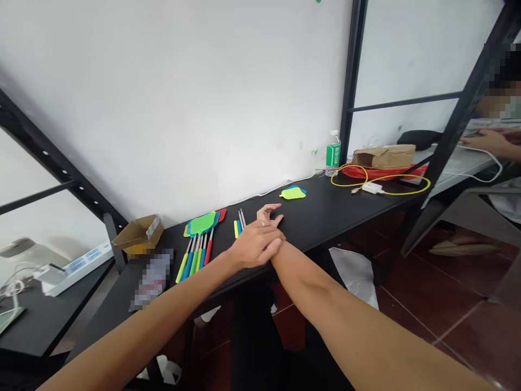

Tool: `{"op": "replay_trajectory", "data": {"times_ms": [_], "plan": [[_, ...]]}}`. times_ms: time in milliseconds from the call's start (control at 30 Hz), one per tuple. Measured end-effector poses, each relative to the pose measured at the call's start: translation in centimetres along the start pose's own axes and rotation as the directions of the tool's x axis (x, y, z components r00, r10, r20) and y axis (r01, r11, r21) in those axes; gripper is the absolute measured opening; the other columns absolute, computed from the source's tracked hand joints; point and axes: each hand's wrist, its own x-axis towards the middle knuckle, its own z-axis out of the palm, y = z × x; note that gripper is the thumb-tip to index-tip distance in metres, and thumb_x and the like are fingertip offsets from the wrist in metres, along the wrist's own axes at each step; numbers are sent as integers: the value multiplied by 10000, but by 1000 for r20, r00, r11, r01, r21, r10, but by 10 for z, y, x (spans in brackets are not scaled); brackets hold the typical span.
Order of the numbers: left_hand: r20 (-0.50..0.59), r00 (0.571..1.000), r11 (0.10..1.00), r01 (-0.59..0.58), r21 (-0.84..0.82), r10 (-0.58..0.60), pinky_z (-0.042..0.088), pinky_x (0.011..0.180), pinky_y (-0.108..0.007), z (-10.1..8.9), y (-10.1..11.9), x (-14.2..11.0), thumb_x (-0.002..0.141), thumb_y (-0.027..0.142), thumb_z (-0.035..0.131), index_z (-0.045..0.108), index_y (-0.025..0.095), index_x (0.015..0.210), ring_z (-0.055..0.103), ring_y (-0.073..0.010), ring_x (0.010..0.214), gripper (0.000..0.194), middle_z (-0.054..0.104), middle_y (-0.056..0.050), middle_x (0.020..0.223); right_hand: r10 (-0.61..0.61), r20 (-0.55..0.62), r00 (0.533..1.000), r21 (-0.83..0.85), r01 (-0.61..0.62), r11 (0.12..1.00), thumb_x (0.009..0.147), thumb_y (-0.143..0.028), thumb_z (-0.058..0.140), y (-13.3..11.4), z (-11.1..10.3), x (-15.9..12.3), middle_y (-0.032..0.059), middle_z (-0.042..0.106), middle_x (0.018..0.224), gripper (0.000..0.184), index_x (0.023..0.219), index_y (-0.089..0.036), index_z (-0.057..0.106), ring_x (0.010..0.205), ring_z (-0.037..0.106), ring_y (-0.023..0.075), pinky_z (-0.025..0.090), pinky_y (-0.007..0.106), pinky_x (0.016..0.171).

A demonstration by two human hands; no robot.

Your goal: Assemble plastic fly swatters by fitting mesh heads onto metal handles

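My left hand (259, 243) lies across my right wrist, its fingers closed over it. Beyond it, my right hand (270, 213) is open above the black desk, thumb and fingers apart, with nothing in it. Just left of the hands lie a few loose telescopic handles (241, 220) with yellow and blue grips, partly hidden by my left hand. Further left, several fly swatters (202, 223) lie in a bunch, with green, blue and red heads and coloured grips. Behind my right hand rest a yellow swatter head (293, 194) and a blue one partly under it.
An open cardboard box (138, 234) and a blurred plastic packet (152, 279) sit at the desk's left. A water bottle (332, 155), yellow cable (401, 194) and another cardboard box (385, 156) stand right. Black metal posts (352, 70) frame the desk. A person sits far right.
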Motion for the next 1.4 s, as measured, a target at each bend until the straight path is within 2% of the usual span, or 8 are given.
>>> {"op": "replay_trajectory", "data": {"times_ms": [100, 233, 333, 400, 567, 767, 1133, 1400], "plan": [[-2, 970, 936, 237, 260, -245, 453, 917, -407, 7, -47, -25, 973, 231, 414, 663, 217, 1139, 645, -252, 1058, 300, 708, -73, 1209, -102, 66, 993, 81, 97, 992, 800, -323, 681, 6, 5, -3, 5, 763, 925, 355, 1151, -364, 710, 859, 737, 243, 637, 386, 662], [-139, 816, 721, 564, 403, -561, 421, 999, -428, 21, -83, -50, 944, 203, 423, 616, 201, 1262, 604, -282, 1147, 372, 638, -101, 1313, -11, 122, 992, 467, -48, 883, 766, -187, 715, 10, 11, -7, 38, 772, 885, 392, 1140, -300, 730, 720, 739, 237, 605, 350, 511], [-140, 603, 516, 763, 390, -785, 430, 984, -450, 33, -88, -57, 938, 372, 484, 550, 159, 1359, 575, -337, 1178, 476, 611, -154, 1338, 87, 75, 993, 786, -112, 608, 744, -99, 717, 9, 19, -6, 74, 776, 895, 370, 1076, -256, 756, 749, 742, 267, 609, 390, 532], [-123, 514, 441, 817, 371, -849, 423, 986, -458, 41, -87, -58, 946, 441, 462, 552, 149, 1358, 552, -352, 1203, 513, 627, -167, 1308, 158, 29, 987, 934, -83, 346, 763, -67, 698, 9, 27, -4, 104, 776, 882, 306, 1027, -208, 764, 756, 741, 280, 609, 422, 571], [-142, 464, 400, 855, 329, -874, 378, 1036, -468, 53, -91, -60, 966, 478, 400, 532, 170, 1385, 481, -350, 1301, 536, 570, -153, 1410, 325, -78, 942, 956, 164, -244, 862, -80, 618, 19, 41, 3, 195, 763, 955, 198, 993, -115, 762, 895, 738, 287, 582, 407, 734], [-113, 420, 377, 884, 277, -901, 320, 1094, -497, 56, -98, -61, 961, 542, 383, 464, 176, 1445, 399, -349, 1397, 612, 486, -149, 1512, 283, 24, 959, 744, 172, -646, 954, -332, 525, 34, 27, -2, 220, 724, 1121, 340, 1128, -129, 736, 1019, 714, 313, 543, 389, 832], [-152, 409, 373, 902, 219, -900, 348, 1056, -459, 57, -92, -65, 1008, 532, 310, 512, 205, 1326, 457, -315, 1335, 499, 577, -129, 1408, 98, 103, 990, 369, 53, -928, 807, -359, 657, 21, 32, 10, 229, 729, 1065, 315, 974, -108, 750, 1063, 683, 357, 514, 401, 861], [-205, 364, 322, 922, 213, -908, 386, 992, -411, 56, -85, -63, 1007, 375, 364, 558, 179, 1197, 533, -299, 1221, 335, 637, -137, 1270, 175, 153, 973, -193, 203, -960, 891, -395, 434, -18, 42, 11, 35, 644, 630, 333, 756, -173, 642, 478, 550, 121, 405, 224, 456]]}}
